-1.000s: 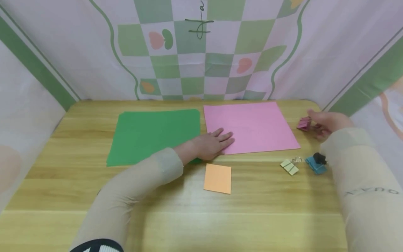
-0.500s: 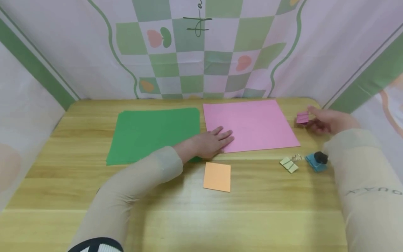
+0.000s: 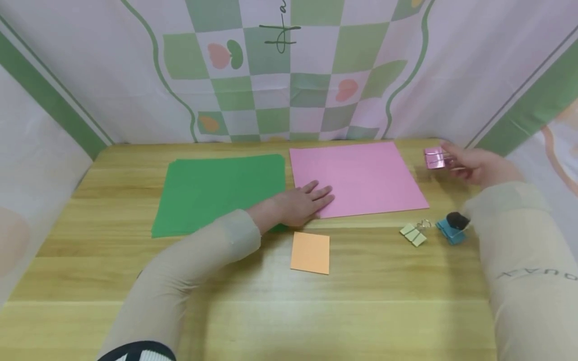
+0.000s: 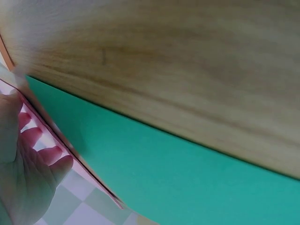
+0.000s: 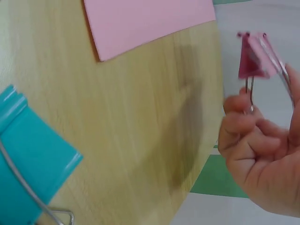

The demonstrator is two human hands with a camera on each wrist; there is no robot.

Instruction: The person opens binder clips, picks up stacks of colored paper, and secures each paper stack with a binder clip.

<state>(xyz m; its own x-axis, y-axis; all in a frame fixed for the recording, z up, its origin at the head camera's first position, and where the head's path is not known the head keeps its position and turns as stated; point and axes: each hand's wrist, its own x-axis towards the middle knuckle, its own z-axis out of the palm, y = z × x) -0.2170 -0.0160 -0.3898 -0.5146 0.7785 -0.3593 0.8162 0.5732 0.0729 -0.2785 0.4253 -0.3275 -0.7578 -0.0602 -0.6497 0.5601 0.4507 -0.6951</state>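
My left hand (image 3: 303, 204) lies flat on the near left corner of a stack of pink paper (image 3: 361, 178), fingers spread and straight. Under that forearm is part of a green paper stack (image 3: 221, 190). At the far right my right hand (image 3: 483, 166) pinches a pink binder clip (image 3: 433, 158) by its wire handles, holding it off the table. The right wrist view shows the pink clip (image 5: 247, 65) raised, one handle against the curled fingers (image 5: 255, 140) and the other by the thumb. Its mouth holds no paper.
A pale yellow binder clip (image 3: 413, 234) lies near the pink stack's front right corner. Beside it are a blue binder clip (image 3: 450, 232) and a black object (image 3: 458, 220), partly by the right sleeve. An orange sticky-note pad (image 3: 310, 253) lies in front. A patterned curtain (image 3: 316, 90) hangs behind the table.
My right hand has lifted the pink binder clip a little and turned it so its wire handle shows across its face. My left hand has stayed on the pink paper.
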